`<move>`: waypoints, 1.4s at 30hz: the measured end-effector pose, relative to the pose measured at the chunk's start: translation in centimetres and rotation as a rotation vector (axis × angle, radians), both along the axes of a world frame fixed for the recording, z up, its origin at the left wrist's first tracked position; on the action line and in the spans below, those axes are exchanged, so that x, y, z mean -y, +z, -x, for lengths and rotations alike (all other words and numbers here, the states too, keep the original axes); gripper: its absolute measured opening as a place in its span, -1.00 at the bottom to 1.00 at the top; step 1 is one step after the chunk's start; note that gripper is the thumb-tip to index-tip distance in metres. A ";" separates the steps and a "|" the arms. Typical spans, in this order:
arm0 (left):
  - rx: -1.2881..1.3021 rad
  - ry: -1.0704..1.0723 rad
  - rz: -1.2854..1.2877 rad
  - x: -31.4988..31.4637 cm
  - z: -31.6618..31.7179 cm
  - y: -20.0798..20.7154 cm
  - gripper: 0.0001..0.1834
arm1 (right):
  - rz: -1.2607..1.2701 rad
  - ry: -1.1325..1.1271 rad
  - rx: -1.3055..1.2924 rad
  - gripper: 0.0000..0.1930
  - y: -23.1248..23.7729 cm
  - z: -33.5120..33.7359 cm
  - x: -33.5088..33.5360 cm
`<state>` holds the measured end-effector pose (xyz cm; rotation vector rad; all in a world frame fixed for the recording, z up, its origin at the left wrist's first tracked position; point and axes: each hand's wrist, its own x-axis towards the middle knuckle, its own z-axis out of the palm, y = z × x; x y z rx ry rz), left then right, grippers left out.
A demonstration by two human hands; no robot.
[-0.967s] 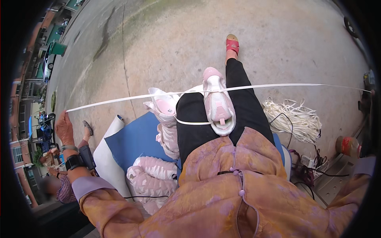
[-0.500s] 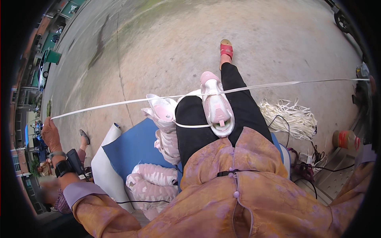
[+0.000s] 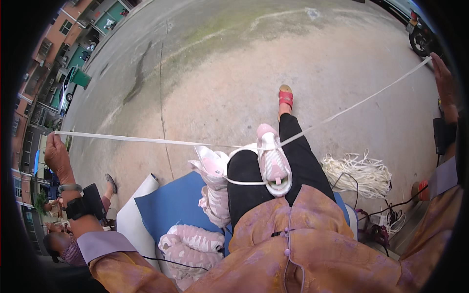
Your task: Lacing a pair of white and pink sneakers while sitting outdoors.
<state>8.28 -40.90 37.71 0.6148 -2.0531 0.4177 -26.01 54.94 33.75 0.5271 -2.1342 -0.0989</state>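
Observation:
A pink and white sneaker (image 3: 274, 168) lies on my lap, its toe pointing away from me. From the sneaker a long white shoelace (image 3: 132, 138) stretches out to both sides. Far out at the left, my left hand (image 3: 59, 158) pinches one end of the lace, arm extended. Out at the right edge, my right hand (image 3: 443, 80) is closed on the other end, raised higher than the left. A white loop or cord (image 3: 246, 183) runs beside the sneaker's opening across my left thigh.
More pink and white shoes (image 3: 190, 246) lie at my left on a blue sheet (image 3: 171, 195), beside a rolled white sheet (image 3: 129, 219). A heap of white laces (image 3: 359, 173) is on the ground at right. Black cables, a parked motorcycle (image 3: 420, 39) and a seated person (image 3: 66, 244) surround me.
My right hand has come up and forward into view, so the lace's right side now slants upward. The left hand has shifted slightly up and outward. The sneaker stays on my lap.

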 end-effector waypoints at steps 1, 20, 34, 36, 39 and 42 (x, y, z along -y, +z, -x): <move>-0.068 -0.120 0.097 -1.9 2.1 0.8 -0.83 | 0.150 0.067 0.043 -0.72 0.5 1.0 1.9; -0.396 -1.182 0.010 -38.7 18.8 13.2 -0.91 | 0.552 0.936 -0.224 -0.86 13.2 -8.6 36.4; -0.350 -1.141 0.176 -41.5 20.4 10.9 -0.88 | 0.406 0.919 -0.240 -0.83 14.1 -7.8 37.7; -0.316 -1.156 0.147 -40.9 21.6 10.7 -0.83 | 0.433 0.839 -0.240 -0.83 13.8 -7.9 36.4; -0.218 -1.004 0.104 -35.4 21.4 9.6 -0.81 | 0.411 0.880 -0.147 -0.77 11.9 -3.7 35.7; -0.076 -0.640 -0.003 -26.5 22.9 3.6 -0.74 | 0.034 0.433 -0.226 -0.78 2.7 3.2 29.9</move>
